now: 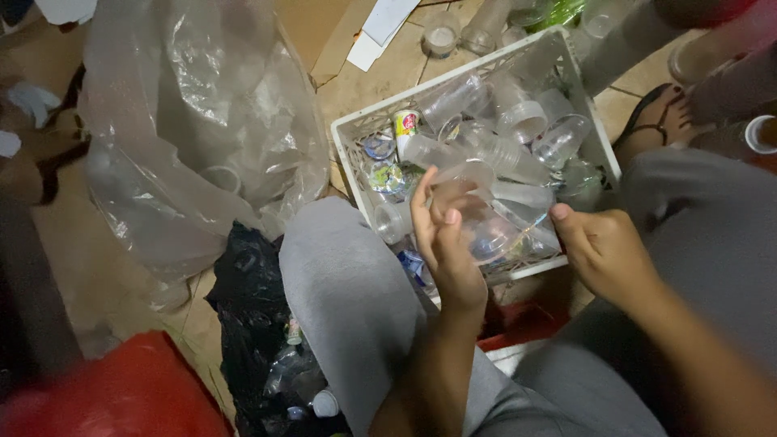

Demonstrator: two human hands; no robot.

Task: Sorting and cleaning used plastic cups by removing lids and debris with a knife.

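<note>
My left hand [446, 243] is curled around a clear plastic cup [486, 226], held on its side above the near edge of a white plastic crate [348, 137]. My right hand [603, 247] grips the other end of the same cup, thumb up. The crate holds several clear plastic cups [518, 121] and a small printed cup [405, 126]. I sit with my grey-trousered knees [340, 283] either side of the crate.
A big clear plastic bag [194, 121] stands to the left. A black bag with bottles [267, 348] lies by my left knee. A red object [121, 396] sits at lower left. Cardboard [324, 32] and a sandalled foot [660, 113] lie beyond the crate.
</note>
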